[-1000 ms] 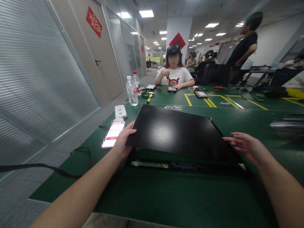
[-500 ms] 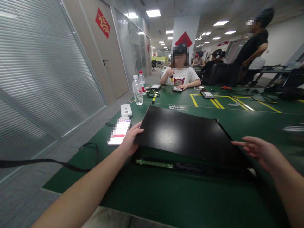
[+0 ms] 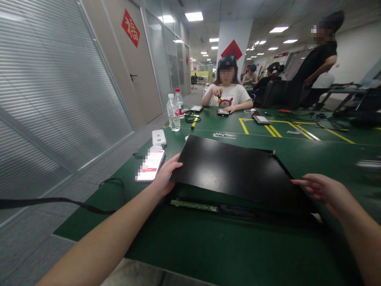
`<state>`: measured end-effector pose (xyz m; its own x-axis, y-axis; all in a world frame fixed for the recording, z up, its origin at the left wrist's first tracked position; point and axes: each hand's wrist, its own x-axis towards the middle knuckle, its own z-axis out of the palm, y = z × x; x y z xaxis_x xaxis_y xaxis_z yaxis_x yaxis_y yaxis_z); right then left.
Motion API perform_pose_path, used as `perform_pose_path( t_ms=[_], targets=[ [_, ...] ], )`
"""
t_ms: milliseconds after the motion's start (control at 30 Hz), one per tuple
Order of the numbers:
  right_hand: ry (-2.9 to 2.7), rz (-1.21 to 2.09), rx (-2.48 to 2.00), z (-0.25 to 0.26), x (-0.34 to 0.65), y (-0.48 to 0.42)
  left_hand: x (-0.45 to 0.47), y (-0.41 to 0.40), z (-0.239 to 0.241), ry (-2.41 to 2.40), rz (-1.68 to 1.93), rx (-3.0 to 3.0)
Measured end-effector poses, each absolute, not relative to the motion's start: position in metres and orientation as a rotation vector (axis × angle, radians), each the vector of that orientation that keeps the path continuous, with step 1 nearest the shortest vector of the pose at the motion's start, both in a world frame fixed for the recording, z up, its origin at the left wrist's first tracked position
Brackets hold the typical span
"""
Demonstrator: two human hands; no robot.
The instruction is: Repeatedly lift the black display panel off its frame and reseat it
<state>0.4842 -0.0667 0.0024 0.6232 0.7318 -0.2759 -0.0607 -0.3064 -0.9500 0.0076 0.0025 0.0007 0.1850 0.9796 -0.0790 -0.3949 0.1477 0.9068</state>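
Observation:
A large black flat panel (image 3: 232,169) lies tilted on the green table, its near edge raised above a black frame with a green circuit strip (image 3: 195,205). My left hand (image 3: 166,174) grips the panel's near left corner, thumb on top. My right hand (image 3: 324,191) is at the panel's near right corner with fingers stretched out along its edge; whether they grip underneath is hidden.
A phone (image 3: 150,166) and a white charger (image 3: 158,138) lie left of the panel, two water bottles (image 3: 173,113) behind. A seated person (image 3: 228,95) works across the table (image 3: 226,246); another stands at the far right. A black cable (image 3: 74,204) hangs off the left edge.
The view shifted slightly between the earlier frames and now. The panel stays held up at its near edge, and both hands keep their places on its corners.

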Motion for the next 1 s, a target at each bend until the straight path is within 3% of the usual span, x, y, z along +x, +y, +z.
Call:
perform_pose_path(
  t_ms=[1000],
  targets=[
    [-1.141, 0.382, -2.237, -0.001, 0.485, -0.063, 0.010, 0.006, 0.000, 0.972, 1.206, 0.820]
  ],
)
